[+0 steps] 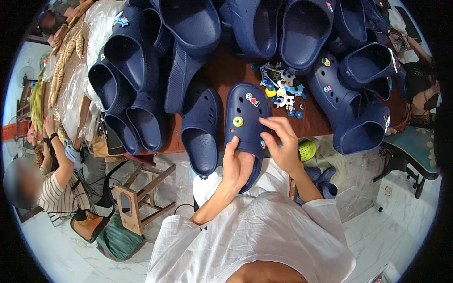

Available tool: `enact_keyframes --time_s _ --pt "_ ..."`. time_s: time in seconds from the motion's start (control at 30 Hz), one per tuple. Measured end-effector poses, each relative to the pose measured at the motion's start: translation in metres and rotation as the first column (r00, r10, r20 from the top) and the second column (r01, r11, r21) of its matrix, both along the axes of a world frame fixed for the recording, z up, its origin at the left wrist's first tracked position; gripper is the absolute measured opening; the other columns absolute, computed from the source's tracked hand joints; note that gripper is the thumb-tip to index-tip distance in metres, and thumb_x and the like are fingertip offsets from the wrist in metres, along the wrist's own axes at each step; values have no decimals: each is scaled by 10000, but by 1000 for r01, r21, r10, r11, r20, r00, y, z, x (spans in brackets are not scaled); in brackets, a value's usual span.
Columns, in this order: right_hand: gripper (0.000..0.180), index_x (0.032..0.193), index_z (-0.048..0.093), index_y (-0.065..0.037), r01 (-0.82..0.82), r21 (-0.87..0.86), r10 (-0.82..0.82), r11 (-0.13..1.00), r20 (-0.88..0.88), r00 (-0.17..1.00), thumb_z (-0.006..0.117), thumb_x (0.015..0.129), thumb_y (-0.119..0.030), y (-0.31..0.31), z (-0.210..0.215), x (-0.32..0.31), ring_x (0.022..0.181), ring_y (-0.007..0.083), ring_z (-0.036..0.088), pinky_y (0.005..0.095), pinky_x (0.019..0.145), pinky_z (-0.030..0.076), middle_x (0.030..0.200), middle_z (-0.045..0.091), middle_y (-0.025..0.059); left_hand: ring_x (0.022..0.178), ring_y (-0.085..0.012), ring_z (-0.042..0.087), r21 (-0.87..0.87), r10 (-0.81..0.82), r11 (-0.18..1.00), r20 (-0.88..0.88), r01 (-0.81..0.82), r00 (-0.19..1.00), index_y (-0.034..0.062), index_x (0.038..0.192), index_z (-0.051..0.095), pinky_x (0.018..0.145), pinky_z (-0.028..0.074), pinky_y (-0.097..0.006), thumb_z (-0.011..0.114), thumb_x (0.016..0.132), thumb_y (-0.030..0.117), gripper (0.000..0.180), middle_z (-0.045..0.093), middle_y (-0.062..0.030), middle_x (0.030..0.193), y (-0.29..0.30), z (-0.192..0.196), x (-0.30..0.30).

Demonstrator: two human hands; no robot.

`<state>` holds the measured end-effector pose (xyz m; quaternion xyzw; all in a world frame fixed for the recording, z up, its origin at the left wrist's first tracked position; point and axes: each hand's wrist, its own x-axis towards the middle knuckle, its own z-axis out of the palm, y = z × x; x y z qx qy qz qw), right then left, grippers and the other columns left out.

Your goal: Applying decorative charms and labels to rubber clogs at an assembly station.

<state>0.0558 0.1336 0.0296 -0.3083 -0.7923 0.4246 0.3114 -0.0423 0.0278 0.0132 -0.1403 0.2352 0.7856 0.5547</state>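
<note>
My left hand (235,162) grips a navy blue clog (243,101) at its opening, fingers inside and thumb on the outer upper. White-and-red and yellow shoe charms (238,121) sit in its holes, and another small charm (262,144) shows at its right side. My right hand (281,144) is at that side, fingertips close to the clog and thumb apart from them, with nothing visible between. To the left stands a plain navy clog (200,125). Beyond my right hand lies a pile of loose colourful charms (285,89).
Navy clogs (125,52) are stacked at left, back and right of the brown table (236,68). Below it are a wooden stool (132,207), a green clog (306,151) and more navy clogs (325,181). Another person in a striped shirt (61,191) works at far left.
</note>
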Motion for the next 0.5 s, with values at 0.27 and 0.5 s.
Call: enact_keyframes --time_s 0.27,0.5 --pt "727 1343 404 -4 77 -285 -30 955 163 986 787 745 -163 -47 -40 55 985 266 581 375 846 490 1147 514 168 1207 -270 489 -48 -4 999 -20 4 1000 -27 1256 464 1064 350 -422 607 886 110 420 519 -157 1289 2 -11 -13" --pt "770 1369 304 37 -74 -417 172 906 202 964 754 803 -227 -98 -75 61 920 293 623 386 801 511 1060 584 197 1172 -252 506 2 39 999 -9 -39 999 -18 1231 479 1044 360 -397 607 891 137 395 524 -141 1281 7 -2 -3"
